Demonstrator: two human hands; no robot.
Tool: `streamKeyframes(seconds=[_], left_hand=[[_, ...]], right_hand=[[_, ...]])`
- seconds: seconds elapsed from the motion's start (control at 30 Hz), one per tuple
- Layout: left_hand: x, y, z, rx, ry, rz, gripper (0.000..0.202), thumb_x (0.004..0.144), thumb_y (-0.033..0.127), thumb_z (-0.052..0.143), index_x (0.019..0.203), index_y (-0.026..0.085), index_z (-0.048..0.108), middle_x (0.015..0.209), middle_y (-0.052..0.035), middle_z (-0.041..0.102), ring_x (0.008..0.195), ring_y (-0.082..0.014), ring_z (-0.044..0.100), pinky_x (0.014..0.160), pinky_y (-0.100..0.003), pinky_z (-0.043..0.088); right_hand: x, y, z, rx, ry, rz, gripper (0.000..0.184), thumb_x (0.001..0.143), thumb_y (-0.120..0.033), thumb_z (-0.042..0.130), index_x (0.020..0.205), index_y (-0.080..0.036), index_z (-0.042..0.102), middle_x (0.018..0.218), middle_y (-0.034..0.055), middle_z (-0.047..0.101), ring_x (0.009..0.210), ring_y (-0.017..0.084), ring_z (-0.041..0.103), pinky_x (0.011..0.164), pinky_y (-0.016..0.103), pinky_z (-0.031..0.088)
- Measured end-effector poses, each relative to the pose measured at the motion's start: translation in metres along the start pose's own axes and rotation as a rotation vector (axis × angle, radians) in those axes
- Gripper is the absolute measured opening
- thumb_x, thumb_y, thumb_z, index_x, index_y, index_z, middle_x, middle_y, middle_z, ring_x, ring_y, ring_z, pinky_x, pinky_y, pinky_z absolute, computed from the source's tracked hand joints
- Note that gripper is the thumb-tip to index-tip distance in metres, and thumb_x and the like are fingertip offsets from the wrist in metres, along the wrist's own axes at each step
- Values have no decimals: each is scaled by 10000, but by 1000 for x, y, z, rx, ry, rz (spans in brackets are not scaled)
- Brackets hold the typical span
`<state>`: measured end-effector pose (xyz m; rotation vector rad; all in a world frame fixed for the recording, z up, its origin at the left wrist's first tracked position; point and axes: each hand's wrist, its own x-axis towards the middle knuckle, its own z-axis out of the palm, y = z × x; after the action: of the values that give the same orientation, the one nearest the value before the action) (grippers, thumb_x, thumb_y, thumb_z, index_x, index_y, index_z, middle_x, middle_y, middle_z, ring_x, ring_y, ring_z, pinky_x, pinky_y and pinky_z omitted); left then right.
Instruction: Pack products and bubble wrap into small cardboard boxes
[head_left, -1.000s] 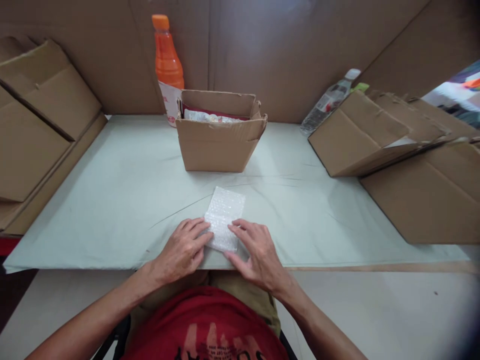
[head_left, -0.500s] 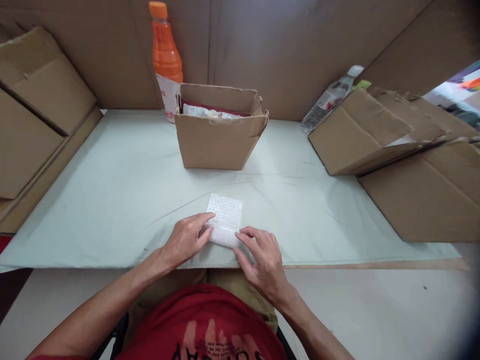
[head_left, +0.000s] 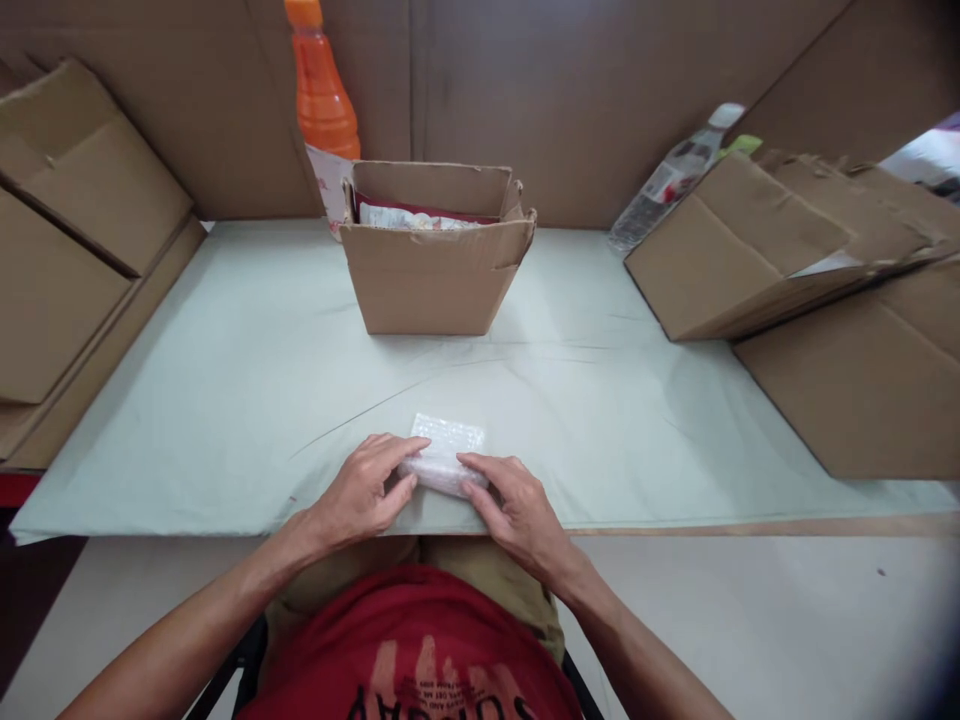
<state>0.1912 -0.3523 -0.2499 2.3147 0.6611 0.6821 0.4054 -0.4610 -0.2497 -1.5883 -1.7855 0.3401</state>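
"Down at the bottom of the view, what gets cut off?"

"Your red shirt (head_left: 420, 625), whose lettering runs out of the picture, and both your forearms (head_left: 217, 610). Just above the shirt comes the near edge of the pale green cloth (head_left: 262, 330)."

"And a little farther up?"

"Near that edge, on the cloth, lies your bubble wrap (head_left: 448, 437). Your left hand (head_left: 361, 490) pinches its left end between thumb and forefinger; your right hand (head_left: 523, 508) pinches the right end the same way. The near part is turned up in a thick fold, the far part flat. You can't tell whether anything sits inside the fold, and your outer fingers are hard to make out."

"How much room around them?"

"Cloth spreads wide on either side of you. A narrower stretch separates the wrap from the open cardboard box (head_left: 427, 285), whose front wall hides the lower part of the printed packaging (head_left: 416, 217) inside."

"What stands at the margins?"

"To your left, cardboard boxes (head_left: 60, 250) are cut off by the picture's side; to your right, torn-topped cartons (head_left: 735, 250) run out likewise. A clear bottle (head_left: 671, 185) shows partly behind those cartons. Behind the open box, an orange bottle (head_left: 326, 100) has its base partly covered. Brown cardboard panels (head_left: 562, 120) bound the far edge."
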Motion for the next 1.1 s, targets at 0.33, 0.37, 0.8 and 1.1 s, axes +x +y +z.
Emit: streamKeyframes(seconds=[0.33, 0.37, 0.8, 1.1], left_hand=[[8, -2, 10, 37, 177, -225, 333, 930, 283, 562, 1243, 174, 598, 1075, -97, 665, 908, -207, 636, 825, -372, 545], [4, 0, 10, -32, 205, -292, 365, 923, 305, 578, 1266, 180, 581, 1061, -87, 655, 866, -189, 631, 786, -349, 549], [6, 38, 30, -997, 346, -659, 875, 798, 321, 730, 1512, 152, 255, 1166, -97, 639, 1080, -220, 637, 1015, -374, 488], [1, 42, 18, -725, 238, -556, 770, 804, 187, 630, 1513, 176, 328, 1153, -77, 629, 969, -188, 640, 940, -340, 500]], right_hand=[[9, 3, 9, -326, -59, -161, 294, 937, -192, 591, 1228, -204, 629, 1232, 137, 701, 1094, 309, 631, 874, 473, 480], [11, 5, 11, -309, -31, -146, 273, 948, -177, 573, 1212, -204, 636, 1196, 127, 719, 1065, 296, 647, 860, 458, 483], [7, -6, 24, -82, 181, -180, 248, 954, -157, 581, 1190, -213, 633, 1040, 85, 756, 977, 228, 700, 828, 390, 490], [12, -5, -2, 107, 75, -45, 483, 884, -344, 705, 1331, -221, 567, 1327, 133, 647, 1208, 282, 609, 984, 435, 492]])
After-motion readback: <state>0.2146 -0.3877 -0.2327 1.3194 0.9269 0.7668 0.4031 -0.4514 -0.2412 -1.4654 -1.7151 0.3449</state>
